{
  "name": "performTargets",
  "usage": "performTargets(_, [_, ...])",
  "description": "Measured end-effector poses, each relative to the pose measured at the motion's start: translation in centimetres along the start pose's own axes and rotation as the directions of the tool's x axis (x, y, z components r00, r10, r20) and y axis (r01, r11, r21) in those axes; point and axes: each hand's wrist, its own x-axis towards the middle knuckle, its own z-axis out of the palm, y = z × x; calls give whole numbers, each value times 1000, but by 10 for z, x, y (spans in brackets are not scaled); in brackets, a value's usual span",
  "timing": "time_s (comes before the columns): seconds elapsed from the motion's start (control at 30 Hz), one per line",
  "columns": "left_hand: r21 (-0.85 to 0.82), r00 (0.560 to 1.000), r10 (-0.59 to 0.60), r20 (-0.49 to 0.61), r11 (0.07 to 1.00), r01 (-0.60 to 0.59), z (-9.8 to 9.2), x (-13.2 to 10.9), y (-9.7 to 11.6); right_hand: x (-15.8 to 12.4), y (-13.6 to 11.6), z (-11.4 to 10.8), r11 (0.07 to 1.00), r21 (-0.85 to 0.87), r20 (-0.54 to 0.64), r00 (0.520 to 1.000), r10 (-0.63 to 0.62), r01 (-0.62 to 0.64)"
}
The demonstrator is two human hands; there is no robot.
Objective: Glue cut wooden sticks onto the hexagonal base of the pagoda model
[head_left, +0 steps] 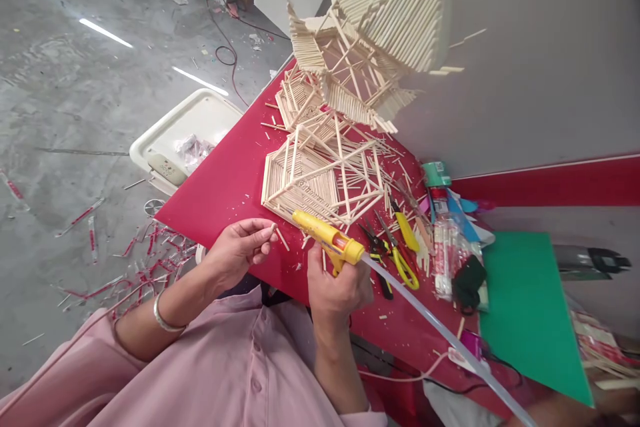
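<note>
My right hand (337,290) is closed round the grip of a yellow glue gun (327,237) whose nozzle points at the near corner of a hexagonal stick frame (320,177) on the red table (230,180). A clear glue stick (440,330) trails out of the gun's back. My left hand (240,250) pinches a short wooden stick (273,229) just left of the nozzle. Taller stick-built structures (370,33) rise behind the frame.
Yellow-handled scissors and pliers (397,250), stick packets (445,247) and a green-capped tube (436,175) lie right of the frame. A green sheet (530,307) covers the table's right end. A white plastic chair (185,137) and scattered red-and-white wrappers (135,267) are on the grey floor at left.
</note>
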Motion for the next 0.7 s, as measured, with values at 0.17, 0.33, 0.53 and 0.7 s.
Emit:
performTargets(0.17, [19, 1000, -5, 20, 1000, 4, 1, 1, 0, -7, 5, -4, 998, 60, 16, 1000, 6, -7])
performTargets(0.33, [37, 1000, -11, 14, 999, 10, 1, 2, 1, -9, 7, -2, 997, 77, 20, 1000, 3, -4])
performTargets(0.53, [54, 999, -24, -27, 998, 26, 3, 1, 3, 0, 1, 3, 1000, 18, 12, 1000, 3, -3])
performTargets(0.7, [68, 998, -39, -52, 997, 43, 4, 2, 3, 3, -2, 4, 1000, -8, 17, 1000, 4, -4])
